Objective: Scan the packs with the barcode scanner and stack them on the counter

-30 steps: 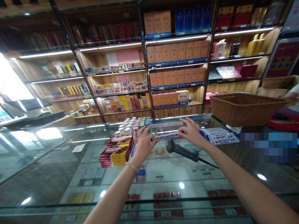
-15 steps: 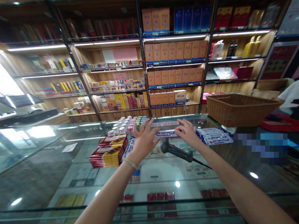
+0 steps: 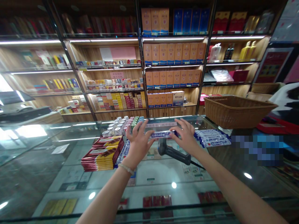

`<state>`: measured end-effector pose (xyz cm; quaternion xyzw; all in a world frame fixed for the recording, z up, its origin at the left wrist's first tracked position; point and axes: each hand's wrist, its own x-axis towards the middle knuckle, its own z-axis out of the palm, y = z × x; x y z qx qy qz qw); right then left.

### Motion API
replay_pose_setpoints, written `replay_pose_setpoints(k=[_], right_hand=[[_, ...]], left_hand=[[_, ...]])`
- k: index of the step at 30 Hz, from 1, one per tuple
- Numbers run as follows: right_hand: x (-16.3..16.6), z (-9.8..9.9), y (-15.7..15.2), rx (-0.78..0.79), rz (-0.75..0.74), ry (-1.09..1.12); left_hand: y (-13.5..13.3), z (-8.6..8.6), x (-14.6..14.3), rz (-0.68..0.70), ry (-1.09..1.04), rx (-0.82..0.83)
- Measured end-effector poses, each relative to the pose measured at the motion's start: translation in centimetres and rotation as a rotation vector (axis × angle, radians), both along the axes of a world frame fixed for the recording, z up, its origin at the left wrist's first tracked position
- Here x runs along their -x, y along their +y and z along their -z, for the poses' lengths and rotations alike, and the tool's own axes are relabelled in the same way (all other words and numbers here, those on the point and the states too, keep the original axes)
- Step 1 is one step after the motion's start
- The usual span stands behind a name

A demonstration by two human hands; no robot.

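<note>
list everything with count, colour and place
Counter: one, clear, foreground
Single packet: one, blue and white, centre
Packet groups: two, likewise, counter's left and right
Snack packs: many stacked, red and yellow, left
Small containers: many, mixed colours, beyond snack packs
Scanner: one, black, centre
Baskets: at least two, brown, right
Shelves: several, brown, behind
Boxes: many, mixed colours, on shelves
Left hand: one, bare, packet's left end
Right hand: one, bare, packet's right end

Orange boxes (image 3: 171, 53) on wooden shelves (image 3: 193, 93)
</note>
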<state>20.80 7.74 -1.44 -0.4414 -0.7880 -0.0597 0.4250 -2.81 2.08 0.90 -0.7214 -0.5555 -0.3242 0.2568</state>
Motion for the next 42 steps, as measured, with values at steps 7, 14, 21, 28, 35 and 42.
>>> replay_pose_setpoints(k=[7, 14, 21, 28, 35, 42], right_hand=[[0.0, -0.2, -0.6, -0.108, 0.028, -0.147], [-0.2, -0.2, -0.4, -0.131, 0.053, -0.181], [-0.2, -0.4, -0.7, -0.117, 0.032, -0.143], [0.2, -0.2, -0.4, -0.025, -0.014, 0.064], [0.5, 0.4, 0.2, 0.115, -0.034, 0.215], [0.7, 0.8, 0.5, 0.198, -0.073, 0.233]], left_hand=[[-0.2, -0.1, 0.2, -0.031, 0.013, -0.003], [-0.1, -0.1, 0.2, -0.022, 0.017, 0.012], [0.0, -0.1, 0.3, 0.016, 0.015, 0.011], [-0.1, 0.2, 0.5, 0.034, -0.041, 0.019], [0.1, 0.5, 0.6, 0.018, -0.039, 0.032], [-0.1, 0.8, 0.3, 0.021, 0.038, -0.019]])
